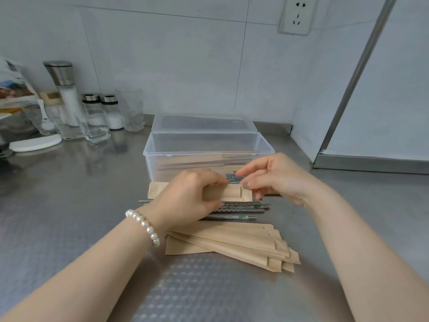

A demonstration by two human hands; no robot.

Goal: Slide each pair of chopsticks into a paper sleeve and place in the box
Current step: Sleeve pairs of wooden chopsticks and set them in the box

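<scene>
My left hand grips a brown paper sleeve held level just above the counter. My right hand pinches the sleeve's open right end with thumb and fingertips. Under the sleeve lie several metal chopsticks side by side on the steel counter. A fanned stack of empty paper sleeves lies nearer to me. Behind the hands stands the clear plastic box, with several filled sleeves inside. No chopstick is visibly in either hand.
The box's clear lid lies behind it by the wall. At the back left stand a grinder, shakers, glasses and a white lid. A steel cabinet edge rises at the right.
</scene>
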